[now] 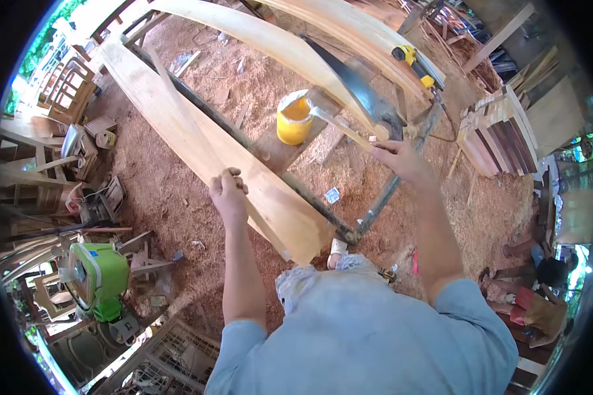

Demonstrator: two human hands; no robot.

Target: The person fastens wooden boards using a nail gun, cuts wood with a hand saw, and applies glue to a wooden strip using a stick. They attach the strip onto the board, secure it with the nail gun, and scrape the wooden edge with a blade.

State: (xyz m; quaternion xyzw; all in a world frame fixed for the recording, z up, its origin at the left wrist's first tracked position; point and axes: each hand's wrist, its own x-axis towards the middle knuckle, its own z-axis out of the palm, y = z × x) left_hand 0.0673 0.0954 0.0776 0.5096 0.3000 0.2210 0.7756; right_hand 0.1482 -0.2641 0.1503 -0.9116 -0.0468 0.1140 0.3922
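My left hand (pixel 229 192) is closed around a thin, long wooden board (pixel 268 228) that stands on edge over a wide pale plank (pixel 280 197). My right hand (pixel 402 161) grips a flat wooden stick (pixel 349 133). The stick's whitish far end is at the rim of a yellow bucket (pixel 292 126), whose upper edge is smeared white. The bucket stands on a board inside a dark frame (pixel 369 214). The wide plank rests along the left side of that frame.
Long curved planks (pixel 244 26) lie across the far side, with a yellow power tool (pixel 408 58) on them. Stacked wood blocks (pixel 497 135) stand at the right. A green machine (pixel 99 273) is at the left. Another person (pixel 530 299) is low at the right. Shavings cover the floor.
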